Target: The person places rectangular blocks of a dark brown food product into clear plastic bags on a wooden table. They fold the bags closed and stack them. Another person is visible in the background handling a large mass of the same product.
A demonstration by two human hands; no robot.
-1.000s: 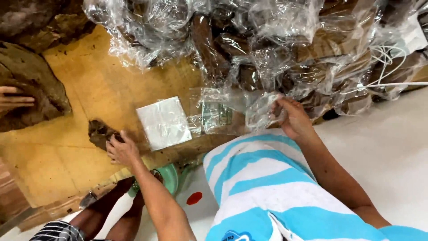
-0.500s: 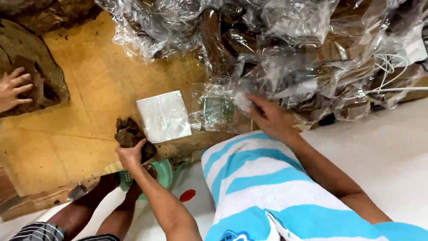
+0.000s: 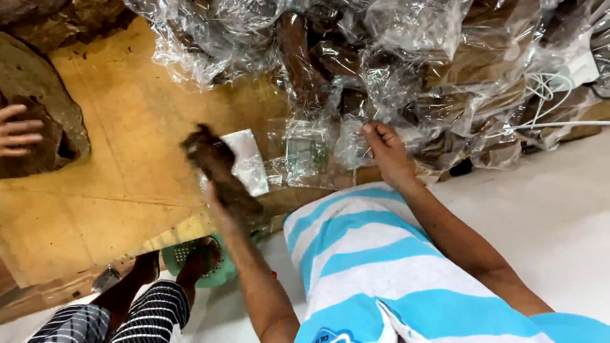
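Observation:
My left hand (image 3: 223,190) is raised above the wooden board (image 3: 121,171), blurred with motion, and grips a dark brown fibrous clump (image 3: 206,152). Under it lies a white sachet (image 3: 246,162). My right hand (image 3: 386,149) pinches the edge of a clear plastic bag (image 3: 318,152) that lies flat at the board's far edge. Right behind that bag rises a pile of clear bags (image 3: 381,57) filled with brown material.
Another person's hand (image 3: 19,130) rests on a brown heap (image 3: 38,121) at the left edge. A green perforated basket (image 3: 197,260) sits by my feet. White cords (image 3: 546,89) trail at right over a pale floor (image 3: 559,209).
My left hand lifted the dark clump off the board and swung it right, over the white sachet. My right hand kept hold of the clear bag.

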